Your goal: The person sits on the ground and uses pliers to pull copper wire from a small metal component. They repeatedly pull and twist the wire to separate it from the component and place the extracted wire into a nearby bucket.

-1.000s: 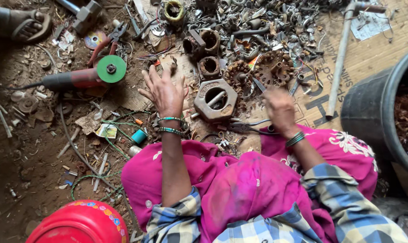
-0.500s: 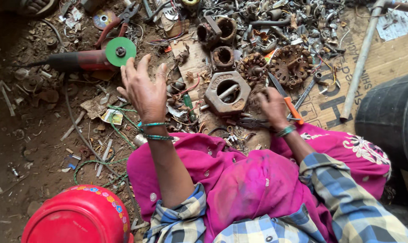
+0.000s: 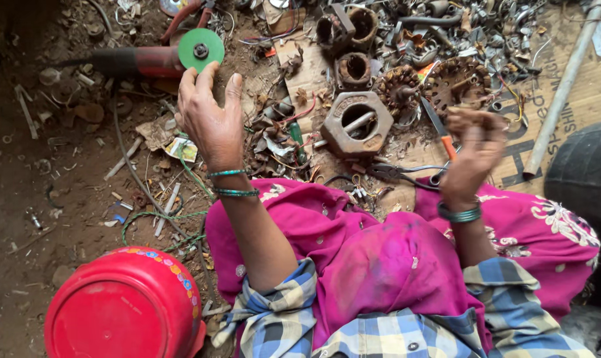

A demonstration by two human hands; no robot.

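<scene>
The left hand [image 3: 211, 122] is raised with fingers spread and empty, its fingertips close to the green disc [image 3: 202, 50] of a red grinder [image 3: 138, 61] lying on the dirt floor [image 3: 42, 219]; whether they touch the disc cannot be told. The right hand [image 3: 473, 149] hangs with fingers curled loosely over the scrap pile, just beside an orange-handled tool [image 3: 443, 136]; whether it holds any small piece cannot be told. Between the hands sits a rusty hexagonal casting [image 3: 357, 122], with rusted windings [image 3: 396, 89] and cylinders [image 3: 353, 66] behind it. To take the grinder well, I judge it wise to grip the red body rather than the disc, and to keep the cord [image 3: 155, 222] free of the pink cloth [image 3: 380, 265]. Under the scrap lies a flattened brown cardboard sheet [image 3: 579, 106] bearing dark printed lettering at right, partly crossed by a grey pipe [image 3: 562, 89]. A small yellow-green printed wrapper [image 3: 183, 149] lies crumpled near the left wrist. A red tub [image 3: 118, 308] with a coloured patterned band stands lower left.
</scene>
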